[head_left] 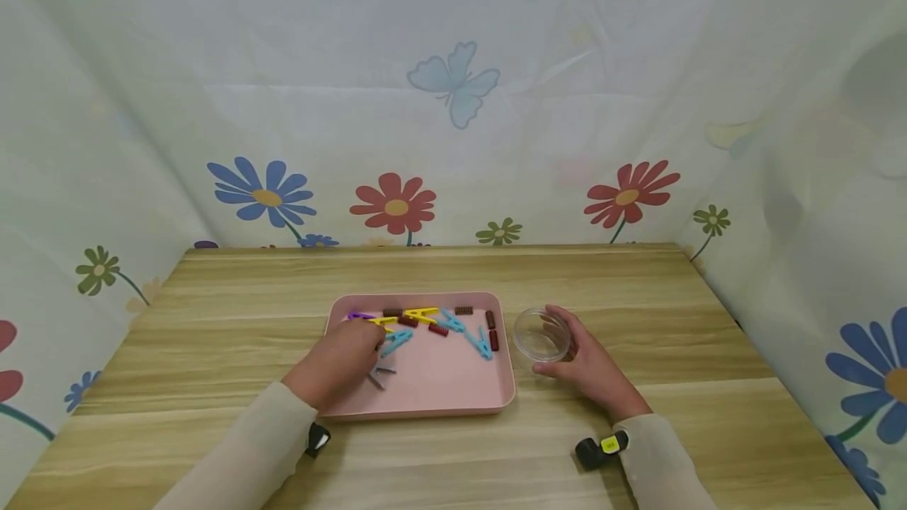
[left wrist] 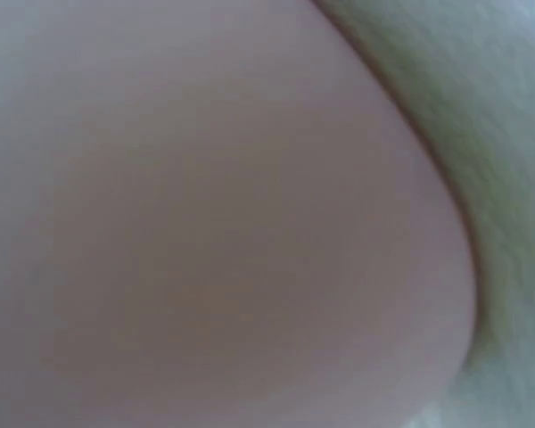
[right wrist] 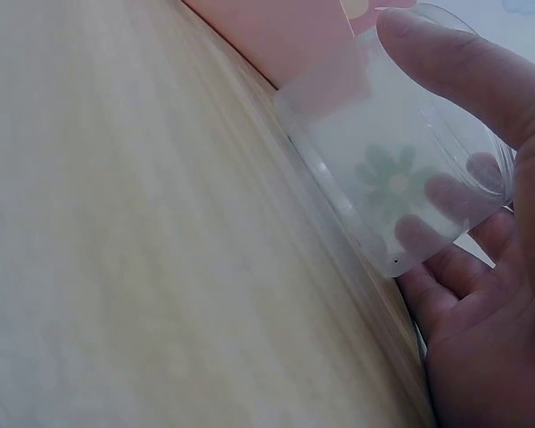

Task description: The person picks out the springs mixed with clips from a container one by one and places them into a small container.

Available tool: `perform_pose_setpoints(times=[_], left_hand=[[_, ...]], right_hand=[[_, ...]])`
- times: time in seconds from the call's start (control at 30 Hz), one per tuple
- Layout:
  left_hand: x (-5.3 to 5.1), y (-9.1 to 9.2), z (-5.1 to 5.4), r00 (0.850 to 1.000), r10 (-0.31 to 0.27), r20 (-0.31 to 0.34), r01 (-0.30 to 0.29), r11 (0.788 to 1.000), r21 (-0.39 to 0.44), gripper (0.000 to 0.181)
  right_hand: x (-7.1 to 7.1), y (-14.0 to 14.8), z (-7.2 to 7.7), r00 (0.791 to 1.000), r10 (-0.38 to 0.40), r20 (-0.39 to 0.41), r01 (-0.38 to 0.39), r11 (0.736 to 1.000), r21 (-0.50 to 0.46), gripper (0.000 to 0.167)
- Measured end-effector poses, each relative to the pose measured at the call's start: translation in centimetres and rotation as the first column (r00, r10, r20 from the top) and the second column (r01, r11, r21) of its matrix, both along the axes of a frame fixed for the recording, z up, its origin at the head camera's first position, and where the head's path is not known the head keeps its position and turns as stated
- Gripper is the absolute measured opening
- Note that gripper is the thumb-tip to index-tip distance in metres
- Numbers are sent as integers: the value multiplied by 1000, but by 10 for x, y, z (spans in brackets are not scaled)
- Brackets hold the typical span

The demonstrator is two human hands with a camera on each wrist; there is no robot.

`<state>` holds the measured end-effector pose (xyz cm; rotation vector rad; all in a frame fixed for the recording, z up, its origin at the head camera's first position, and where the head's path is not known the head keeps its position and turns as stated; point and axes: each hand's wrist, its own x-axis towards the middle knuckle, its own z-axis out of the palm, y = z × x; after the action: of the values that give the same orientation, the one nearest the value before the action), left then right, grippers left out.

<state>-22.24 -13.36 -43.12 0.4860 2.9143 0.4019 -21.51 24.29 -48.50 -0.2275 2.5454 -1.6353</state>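
Observation:
My right hand point(head_left: 588, 364) holds a clear, round plastic jar point(head_left: 531, 347) on the table, just right of the pink tray point(head_left: 453, 408). In the right wrist view, the thumb point(right wrist: 464, 76) lies on one side of the jar and the fingers curl round the other. My left hand point(head_left: 340, 360) reaches down into the tray's left part; its fingertips are hidden, so anything between them cannot be made out. Near it lie a purple clothespin point(head_left: 361, 315), a yellow clothespin point(head_left: 383, 321), a blue clothespin point(head_left: 395, 341) and a grey clip-like piece point(head_left: 379, 376). Only blurred skin and cloth show in the left wrist view.
Further along the tray are another yellow clothespin point(head_left: 423, 315), more blue clothespins point(head_left: 480, 343) and several small ribbed dark-red or brown cylinders point(head_left: 438, 330). The wooden table point(head_left: 602, 282) meets a flower-printed curtain point(head_left: 460, 148) at its back and sides.

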Motion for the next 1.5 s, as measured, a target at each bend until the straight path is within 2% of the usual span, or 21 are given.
perform_pose_setpoints(times=[0.3,0.53,0.7,0.93,1.03,1.5], left_hand=[[-2,2,5,1000,11,-9,-11,1000,7,15],[-5,9,10,998,3,-58,-4,1000,-19,10],[-4,12,13,998,13,-61,-14,1000,-14,13],[-2,17,15,991,-21,-134,21,1000,-5,10],[-1,19,16,989,-18,-145,19,1000,4,9],[7,32,29,992,44,-122,-35,997,70,20]], right_hand=[[-1,1,2,1000,-3,-1,3,1000,7,100],[-3,1,3,1000,4,-8,-3,1000,11,100],[-4,1,2,1000,7,-12,-7,1000,11,99],[-2,0,3,1000,-7,11,7,1000,7,99],[-2,0,4,1000,-5,19,5,1000,7,99],[-1,-1,3,1000,-9,11,9,1000,-4,98]])
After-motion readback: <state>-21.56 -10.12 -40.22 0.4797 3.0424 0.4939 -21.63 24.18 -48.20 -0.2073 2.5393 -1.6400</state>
